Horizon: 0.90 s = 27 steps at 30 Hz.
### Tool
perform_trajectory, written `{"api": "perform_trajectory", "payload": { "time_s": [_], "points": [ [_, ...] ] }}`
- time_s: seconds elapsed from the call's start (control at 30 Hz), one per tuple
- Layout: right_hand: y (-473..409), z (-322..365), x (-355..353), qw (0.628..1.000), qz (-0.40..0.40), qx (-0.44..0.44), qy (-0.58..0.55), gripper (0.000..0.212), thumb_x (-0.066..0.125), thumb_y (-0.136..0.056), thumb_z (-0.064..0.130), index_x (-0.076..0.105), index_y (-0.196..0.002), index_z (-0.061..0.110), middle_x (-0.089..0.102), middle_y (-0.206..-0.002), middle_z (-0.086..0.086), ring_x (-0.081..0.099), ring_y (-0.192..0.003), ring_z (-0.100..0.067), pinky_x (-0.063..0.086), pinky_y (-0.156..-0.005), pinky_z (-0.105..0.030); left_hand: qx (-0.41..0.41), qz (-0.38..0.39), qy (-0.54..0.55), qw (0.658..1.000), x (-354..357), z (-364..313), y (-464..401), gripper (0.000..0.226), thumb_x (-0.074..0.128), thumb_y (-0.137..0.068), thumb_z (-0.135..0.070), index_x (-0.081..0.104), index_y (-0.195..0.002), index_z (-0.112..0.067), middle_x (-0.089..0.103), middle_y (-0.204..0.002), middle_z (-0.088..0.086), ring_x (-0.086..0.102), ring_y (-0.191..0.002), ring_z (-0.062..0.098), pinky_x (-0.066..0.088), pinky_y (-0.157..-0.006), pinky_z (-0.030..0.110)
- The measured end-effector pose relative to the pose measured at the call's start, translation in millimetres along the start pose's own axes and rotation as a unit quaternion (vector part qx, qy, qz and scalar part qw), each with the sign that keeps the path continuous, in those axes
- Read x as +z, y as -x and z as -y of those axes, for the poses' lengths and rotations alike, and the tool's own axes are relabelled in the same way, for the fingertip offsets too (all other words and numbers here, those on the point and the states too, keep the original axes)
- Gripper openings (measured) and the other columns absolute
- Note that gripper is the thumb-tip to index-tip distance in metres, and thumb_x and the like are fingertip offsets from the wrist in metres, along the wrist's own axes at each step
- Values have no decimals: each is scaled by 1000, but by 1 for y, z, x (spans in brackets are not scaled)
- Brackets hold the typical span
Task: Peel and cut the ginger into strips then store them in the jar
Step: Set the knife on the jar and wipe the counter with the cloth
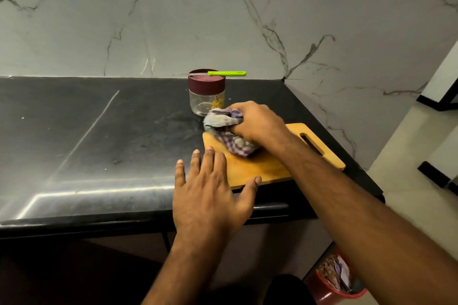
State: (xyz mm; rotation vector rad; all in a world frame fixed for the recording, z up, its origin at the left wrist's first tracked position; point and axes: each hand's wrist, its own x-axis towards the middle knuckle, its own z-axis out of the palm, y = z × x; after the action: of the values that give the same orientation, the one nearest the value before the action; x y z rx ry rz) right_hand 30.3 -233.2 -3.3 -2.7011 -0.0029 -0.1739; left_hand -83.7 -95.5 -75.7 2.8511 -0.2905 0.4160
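Nearest, left hand (210, 188) lies spread flat, fingers straight, on the board's (267, 168) near-left corner. Right hand (257, 121) grips a checked cloth (228, 131) on the board's far edge. Beyond stands the jar (206, 96), lid on, yellow strips inside, knife (223, 73) across its lid.

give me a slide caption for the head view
Right hand wipes the wooden cutting board with a checked purple cloth; lidded clear jar carries a green-handled knife.
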Motion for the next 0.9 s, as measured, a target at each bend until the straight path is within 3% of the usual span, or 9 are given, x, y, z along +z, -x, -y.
{"api": "perform_trajectory", "payload": {
  "time_s": [0.13,0.27,0.4,0.47,0.57,0.63,0.77,0.9],
  "points": [
    [7,-60,-32,987,-94,55,115,30,58,-91,42,58,-121,47,67,-103,3,59,-89,-20,42,-70,-31,1,6,-1,1000,-1,1,0,85,14,-86,-85,33,-140,-23,29,-161,0,17,-153,21,11,-124,50],
    [15,-107,-54,952,-175,87,234,26,58,-91,33,63,-116,39,68,-97,-3,63,-90,-27,41,-66,-30,7,2,0,1000,0,0,0,83,12,-86,-84,37,-135,-22,36,-156,2,28,-148,21,19,-121,50],
    [29,-75,-49,951,-262,-9,166,31,62,-86,26,62,-115,36,69,-86,3,64,-75,-20,50,-62,-26,1,-17,-7,1000,1,-1,3,87,13,-87,-85,38,-137,-18,36,-157,5,24,-150,21,21,-121,49],
    [33,-33,-37,975,-216,-33,32,40,68,-82,25,61,-119,39,69,-84,8,63,-70,-11,49,-59,-21,-19,-19,-7,1000,0,-1,5,97,14,-85,-86,34,-145,-11,32,-159,9,18,-153,22,18,-123,47],
    [36,13,-9,991,-61,-15,-116,40,66,-80,28,62,-117,40,71,-100,5,66,-90,-17,55,-78,-31,-37,-11,-8,999,0,0,5,107,12,-81,-85,28,-150,-5,32,-160,12,15,-154,24,16,-123,45],
    [43,21,15,995,-37,-17,-87,34,63,-81,34,62,-114,41,71,-99,5,66,-92,-21,54,-79,-34,-36,-1,-10,999,1,1,3,107,9,-78,-83,26,-151,-6,29,-162,12,12,-154,23,15,-123,46],
    [59,1,14,993,-110,-19,27,32,59,-87,40,56,-117,49,69,-100,7,61,-85,-19,46,-67,-31,-32,5,-4,999,2,2,1,105,8,-81,-86,31,-146,-6,30,-161,11,9,-155,23,13,-124,46],
    [66,-36,-14,980,-148,28,132,31,56,-93,37,56,-122,45,68,-100,2,61,-88,-21,40,-67,-30,-21,-2,1,1000,2,3,3,98,16,-83,-88,38,-136,-8,38,-154,11,15,-153,24,16,-123,48]
  ]
}}
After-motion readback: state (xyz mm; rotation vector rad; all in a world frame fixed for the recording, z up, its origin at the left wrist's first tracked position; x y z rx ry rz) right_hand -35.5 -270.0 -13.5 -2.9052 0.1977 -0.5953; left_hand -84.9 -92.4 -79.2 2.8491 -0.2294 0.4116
